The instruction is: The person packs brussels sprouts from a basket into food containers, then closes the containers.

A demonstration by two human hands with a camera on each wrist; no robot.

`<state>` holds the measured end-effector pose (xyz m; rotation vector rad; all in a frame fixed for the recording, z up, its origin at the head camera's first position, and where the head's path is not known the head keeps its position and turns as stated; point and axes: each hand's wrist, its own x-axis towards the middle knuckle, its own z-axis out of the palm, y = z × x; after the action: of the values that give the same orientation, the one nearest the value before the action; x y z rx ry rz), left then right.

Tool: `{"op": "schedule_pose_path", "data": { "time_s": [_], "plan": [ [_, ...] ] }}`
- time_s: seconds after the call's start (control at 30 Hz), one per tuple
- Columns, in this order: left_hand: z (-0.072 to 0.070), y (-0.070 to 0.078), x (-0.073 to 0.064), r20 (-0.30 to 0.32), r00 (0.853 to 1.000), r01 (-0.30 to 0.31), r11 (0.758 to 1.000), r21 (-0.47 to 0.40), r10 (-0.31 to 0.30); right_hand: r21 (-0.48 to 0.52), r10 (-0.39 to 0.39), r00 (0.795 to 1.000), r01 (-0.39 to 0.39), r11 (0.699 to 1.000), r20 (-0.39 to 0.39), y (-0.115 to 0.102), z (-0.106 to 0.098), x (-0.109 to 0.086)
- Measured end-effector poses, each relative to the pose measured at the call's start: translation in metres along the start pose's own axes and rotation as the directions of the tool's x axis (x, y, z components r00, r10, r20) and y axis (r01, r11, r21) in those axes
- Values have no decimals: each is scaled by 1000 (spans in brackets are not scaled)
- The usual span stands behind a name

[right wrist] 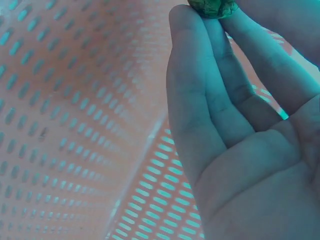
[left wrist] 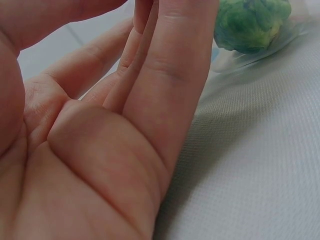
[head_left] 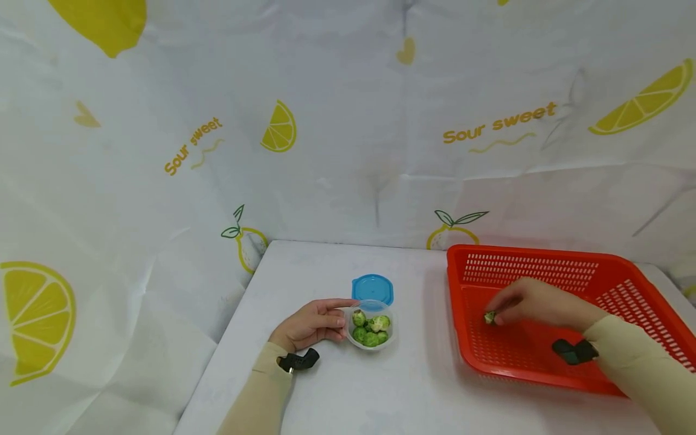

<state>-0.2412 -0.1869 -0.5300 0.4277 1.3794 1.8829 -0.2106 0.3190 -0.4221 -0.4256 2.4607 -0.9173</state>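
A Brussels sprout is pinched between the fingertips of my right hand, inside the red basket. The right wrist view shows the same sprout at the top edge, partly cut off. Several green Brussels sprouts sit in a small clear plastic tub on the table. My left hand lies at the tub's left side, its fingers loosely extended and touching the wall and rim. Past those fingers, the left wrist view shows one sprout through the clear plastic.
The red perforated basket stands on the right of the white table. A blue lid lies just behind the tub, partly overlapped by it. White cloth printed with lemons hangs behind and along the left.
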Motion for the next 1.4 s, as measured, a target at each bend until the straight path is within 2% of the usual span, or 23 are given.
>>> {"op": "schedule_pose_path", "data": {
  "time_s": [0.2,0.5,0.73,0.9,1.03,1.2,1.4],
  "plan": [
    [-1,1,-1,1,1000,2,1000,5,-2,-43,19,996,-23,999,-87,-9,-4,-10],
    [-1,-1,-1,2,1000,4,1000,7,-4,0,69,989,-70,998,-132,-36,0,-23],
    [-1,-1,-2,5,1000,-10,1000,9,10,-19,89,977,-95,995,-194,-56,2,-30],
    [-2,0,-1,6,1000,-7,1000,15,7,-19,50,969,-57,998,-243,-77,7,-31],
    [-4,-1,0,7,1000,-9,1000,24,9,-3,2,965,-3,1000,-261,-99,15,-23],
    [-4,0,-2,10,1000,-8,1000,25,7,39,-13,967,24,999,-256,-122,30,-4],
    [-4,1,-1,12,1000,-9,1000,27,9,92,-49,969,73,993,-244,-146,56,17]
  ]
}}
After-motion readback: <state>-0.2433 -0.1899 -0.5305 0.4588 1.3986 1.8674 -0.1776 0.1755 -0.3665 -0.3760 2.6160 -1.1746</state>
